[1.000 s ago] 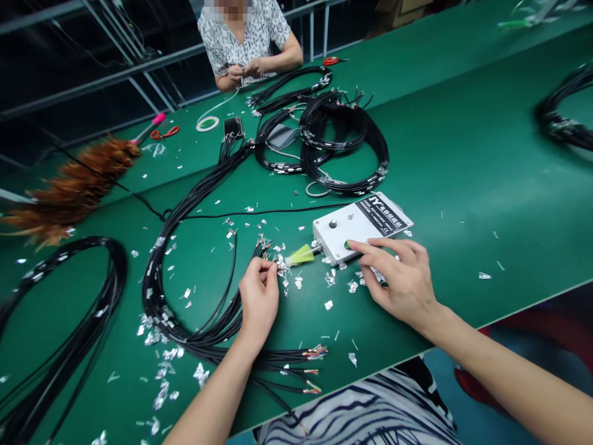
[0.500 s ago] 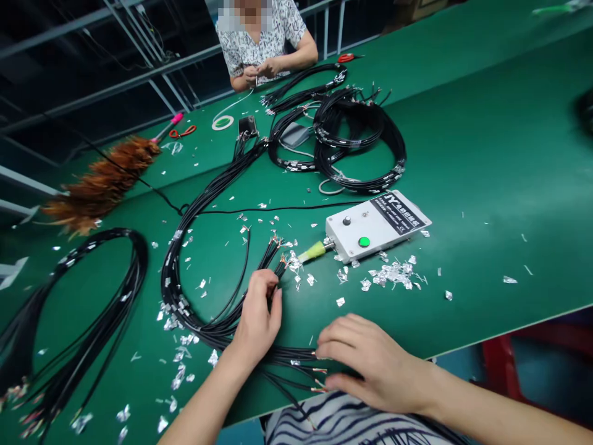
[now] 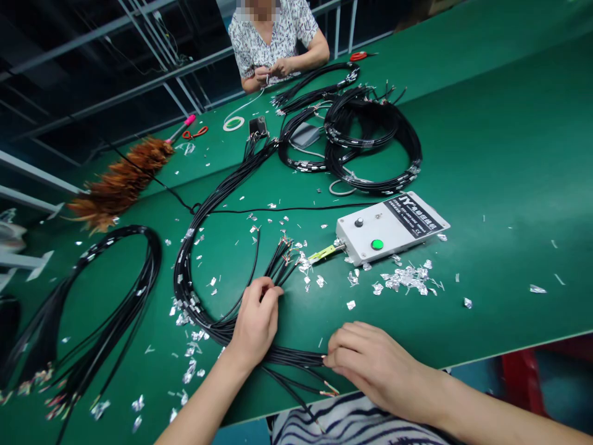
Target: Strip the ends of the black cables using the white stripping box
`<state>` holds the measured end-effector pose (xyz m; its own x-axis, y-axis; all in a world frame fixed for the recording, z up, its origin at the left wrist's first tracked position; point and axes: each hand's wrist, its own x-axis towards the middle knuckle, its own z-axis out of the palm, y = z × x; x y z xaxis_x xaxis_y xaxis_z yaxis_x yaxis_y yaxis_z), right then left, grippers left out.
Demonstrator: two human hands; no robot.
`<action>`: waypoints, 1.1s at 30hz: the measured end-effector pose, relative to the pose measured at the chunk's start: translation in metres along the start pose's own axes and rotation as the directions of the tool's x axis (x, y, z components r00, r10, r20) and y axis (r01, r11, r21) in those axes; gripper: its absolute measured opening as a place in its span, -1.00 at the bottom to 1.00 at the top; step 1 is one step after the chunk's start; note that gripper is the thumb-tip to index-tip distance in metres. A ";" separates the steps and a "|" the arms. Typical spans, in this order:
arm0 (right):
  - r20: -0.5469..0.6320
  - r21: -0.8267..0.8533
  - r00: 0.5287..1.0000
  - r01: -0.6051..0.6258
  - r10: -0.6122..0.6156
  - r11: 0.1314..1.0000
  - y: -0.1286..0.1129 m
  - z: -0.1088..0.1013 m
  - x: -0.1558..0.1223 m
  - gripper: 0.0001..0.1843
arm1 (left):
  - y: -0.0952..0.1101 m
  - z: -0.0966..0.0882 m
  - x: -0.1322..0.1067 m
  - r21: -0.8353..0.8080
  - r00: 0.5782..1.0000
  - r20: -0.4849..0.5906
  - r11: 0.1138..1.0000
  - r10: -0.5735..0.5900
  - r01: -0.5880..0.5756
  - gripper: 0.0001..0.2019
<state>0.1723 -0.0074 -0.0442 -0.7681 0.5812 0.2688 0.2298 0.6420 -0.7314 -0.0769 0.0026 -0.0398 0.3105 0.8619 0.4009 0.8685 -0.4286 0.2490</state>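
A bundle of black cables (image 3: 183, 266) with silver foil bands curves across the green table toward me. My left hand (image 3: 257, 318) is closed around several of these cables, whose stripped ends (image 3: 290, 244) fan out beyond its fingers. Lower down, my right hand (image 3: 370, 361) pinches the tip of a black cable (image 3: 296, 356), with thumb and fingers together. Other loose cable ends (image 3: 330, 389) with bare wires lie just below its fingertips. A white control box (image 3: 375, 228) with a green button sits ahead, and its yellow-green clip (image 3: 324, 253) points at the fanned ends.
Foil scraps (image 3: 410, 278) litter the table. Another cable bundle (image 3: 151, 253) lies at left, near a brown feather duster (image 3: 134, 170). Coiled cables (image 3: 412, 142), a tape roll (image 3: 234, 123) and red scissors (image 3: 194, 133) are farther back. Opposite sits a person in a patterned shirt (image 3: 275, 40).
My right hand's fingers have come together on a cable tip. My left hand has shifted slightly along its cables. The clip on the box shows a narrower side, and the view has shifted a little.
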 end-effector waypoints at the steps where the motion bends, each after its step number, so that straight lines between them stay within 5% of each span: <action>1: 0.001 0.063 1.000 -0.021 0.021 0.998 0.001 -0.003 0.002 -0.78 | 0.001 -0.001 -0.001 0.010 1.000 -0.014 1.000 0.020 -0.020 -0.79; 4: -0.100 0.280 0.980 -0.135 0.169 0.950 0.003 -0.013 0.016 -0.86 | 0.006 -0.005 -0.003 0.047 0.993 -0.058 0.994 0.104 -0.101 -0.77; 8: -0.283 0.400 0.881 -0.251 0.379 0.882 0.005 -0.023 0.048 -0.91 | 0.015 -0.011 -0.004 0.106 0.980 -0.075 0.979 0.183 -0.175 -0.76; 13: -0.347 0.371 0.871 -0.212 0.347 0.904 0.004 -0.021 0.071 -0.94 | 0.021 -0.013 -0.006 0.140 0.979 -0.065 0.973 0.195 -0.185 -0.76; 20: -0.345 0.290 0.895 -0.183 0.281 0.939 0.012 -0.025 0.061 -0.83 | 0.021 -0.011 -0.004 0.123 0.974 -0.035 0.968 0.223 -0.217 -0.74; 27: -0.435 0.348 0.822 -0.225 0.369 0.910 0.011 -0.031 0.048 -0.81 | 0.010 -0.001 -0.005 0.118 0.992 0.015 0.985 0.128 -0.129 -0.73; 29: -0.369 0.299 0.879 -0.197 0.304 0.934 0.006 -0.028 0.038 -0.82 | 0.004 0.001 -0.007 0.146 0.997 0.061 0.987 0.056 -0.064 -0.74; 31: -0.172 0.225 0.974 -0.104 0.144 0.969 0.001 -0.019 0.027 -0.87 | -0.004 0.000 -0.006 0.227 0.992 0.127 0.973 0.005 -0.034 -0.72; 33: 0.009 0.150 1.000 -0.012 0.011 0.989 -0.001 -0.007 0.015 -0.88 | -0.015 -0.005 -0.001 0.359 0.986 0.150 0.933 -0.069 0.011 -0.71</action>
<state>0.1645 0.0045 -0.0351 -0.7710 0.5834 0.2552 0.1467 0.5527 -0.8204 -0.0924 0.0062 -0.0393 0.3039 0.9204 0.2460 0.9527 -0.2934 -0.0795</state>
